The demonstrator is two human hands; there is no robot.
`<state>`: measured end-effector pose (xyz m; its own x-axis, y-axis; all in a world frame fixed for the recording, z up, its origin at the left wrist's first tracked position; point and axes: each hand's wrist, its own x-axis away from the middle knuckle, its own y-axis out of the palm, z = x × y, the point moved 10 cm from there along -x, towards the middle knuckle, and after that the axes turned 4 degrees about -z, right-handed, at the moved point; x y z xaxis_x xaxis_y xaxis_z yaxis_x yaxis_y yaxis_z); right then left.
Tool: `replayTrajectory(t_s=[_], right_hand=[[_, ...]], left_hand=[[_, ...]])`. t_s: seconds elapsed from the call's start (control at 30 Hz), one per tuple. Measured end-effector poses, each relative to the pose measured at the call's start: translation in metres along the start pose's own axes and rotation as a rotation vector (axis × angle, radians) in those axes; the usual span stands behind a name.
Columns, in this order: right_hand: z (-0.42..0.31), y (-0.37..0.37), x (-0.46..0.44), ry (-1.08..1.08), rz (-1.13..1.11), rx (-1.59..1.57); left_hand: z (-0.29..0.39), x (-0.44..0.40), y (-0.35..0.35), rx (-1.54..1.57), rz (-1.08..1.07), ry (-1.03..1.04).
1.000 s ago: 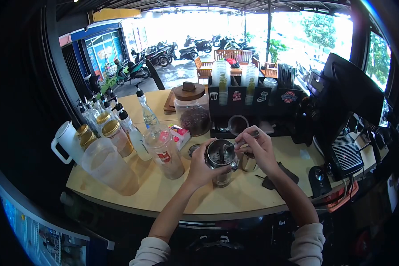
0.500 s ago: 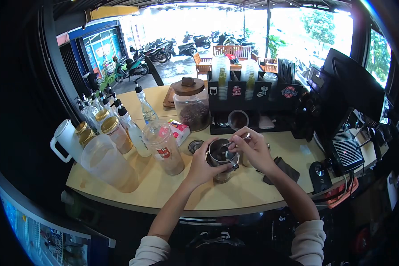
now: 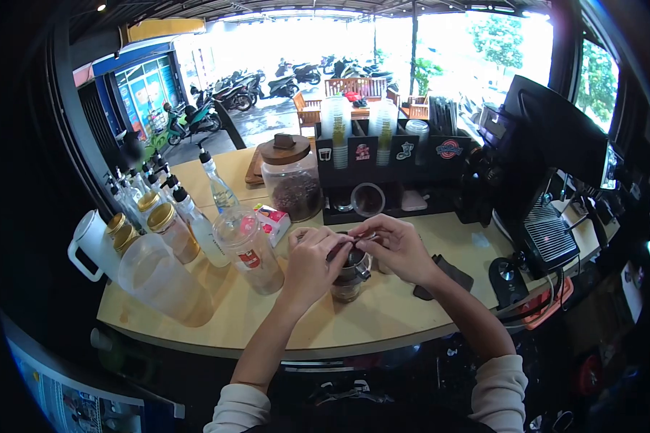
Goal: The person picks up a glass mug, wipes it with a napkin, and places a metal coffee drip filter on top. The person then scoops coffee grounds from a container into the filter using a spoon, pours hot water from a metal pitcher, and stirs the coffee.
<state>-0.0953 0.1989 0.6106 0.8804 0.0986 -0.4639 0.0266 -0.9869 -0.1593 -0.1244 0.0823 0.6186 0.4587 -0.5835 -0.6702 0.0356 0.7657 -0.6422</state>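
A metal cup with a clamp on its side (image 3: 355, 268) sits on a clear glass base on the counter, below my hands. My right hand (image 3: 396, 249) is closed around a metal spoon (image 3: 368, 237), its handle only partly showing. Against it comes my left hand (image 3: 315, 256), fingers bent and pinched over the cup's rim. What the left fingers grip is hidden. To the left stands a clear plastic tumbler with a red label (image 3: 250, 258), beside a small pink and white box (image 3: 273, 224).
A large clear pitcher (image 3: 162, 289), a white jug (image 3: 94, 245) and several pump bottles crowd the left. Behind are a wooden-lidded jar of dark beans (image 3: 296, 189) and a black cup holder (image 3: 433, 160). A dark cloth (image 3: 448, 276) and an espresso machine (image 3: 552, 245) are rightward.
My left hand has let go of the cup's side and moved up to meet my right fingertips above it. My right hand has lifted the spoon from inside the cup. The view has shifted slightly.
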Motion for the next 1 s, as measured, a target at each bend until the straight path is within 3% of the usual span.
replayTrajectory(t_s=[0.43,0.6,0.67,0.7,0.77,0.9,1.0], right_hand=[[0.005,-0.005,0.015,-0.030,-0.017,-0.033],[0.028,-0.058,0.021,-0.036,0.127,0.077],[0.031,-0.094,0.036,-0.058,0.308,0.787],[0.048,-0.105,0.045,-0.059,0.305,0.785],[0.102,-0.126,0.068,0.193,0.315,0.888],[0.131,-0.132,0.079,0.140,0.378,0.744],[0.170,-0.146,0.088,0.300,0.423,0.475]], left_hand=[[0.009,-0.009,0.008,-0.005,-0.059,0.048],[0.002,-0.009,-0.009,-0.015,0.083,0.061],[-0.001,-0.005,-0.015,-0.010,0.110,0.069],[-0.006,-0.002,-0.020,0.002,0.150,0.048],[-0.010,0.001,-0.029,0.025,0.208,0.021],[-0.006,0.005,-0.043,0.009,0.285,-0.025],[-0.013,0.011,-0.047,0.060,0.320,-0.075]])
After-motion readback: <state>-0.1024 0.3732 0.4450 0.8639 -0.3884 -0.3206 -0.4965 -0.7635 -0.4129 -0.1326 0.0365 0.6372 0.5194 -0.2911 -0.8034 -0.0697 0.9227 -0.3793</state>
